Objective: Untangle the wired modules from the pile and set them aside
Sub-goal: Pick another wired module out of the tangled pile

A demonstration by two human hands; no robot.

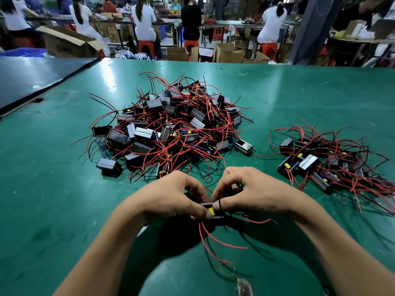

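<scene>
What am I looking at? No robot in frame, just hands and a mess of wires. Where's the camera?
There is no robot here. A person is working bare-handed, and the single picture comes from a wide-angle camera worn on their head, looking forward and down at the work.

The left hand and right hand both pinch one small black module with a yellow part inside. Its red wires trail down toward the person.

On the green table, a big tangled pile of the same modules lies straight ahead. A smaller group sits to the right, probably the ones already set aside.

Behind the table, other people sit at workbenches.
</scene>
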